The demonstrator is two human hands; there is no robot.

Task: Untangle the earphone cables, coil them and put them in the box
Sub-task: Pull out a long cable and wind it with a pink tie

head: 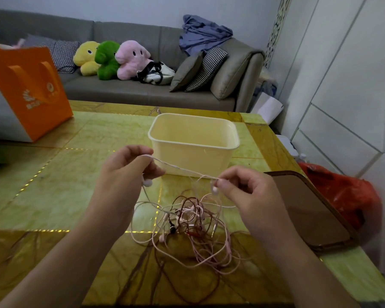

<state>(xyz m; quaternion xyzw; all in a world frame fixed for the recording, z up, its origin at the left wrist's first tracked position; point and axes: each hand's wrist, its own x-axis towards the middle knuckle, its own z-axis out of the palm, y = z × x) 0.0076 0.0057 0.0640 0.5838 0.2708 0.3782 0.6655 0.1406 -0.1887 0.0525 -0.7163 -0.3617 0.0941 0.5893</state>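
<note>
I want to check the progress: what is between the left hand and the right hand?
In the head view, a twisted white cable stretches between the left hand and the right hand, in front of the box.

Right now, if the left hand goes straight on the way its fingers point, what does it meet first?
Probably the box. The left hand, pinching a white cable, points forward and right toward its near wall; depth is unclear.
</note>
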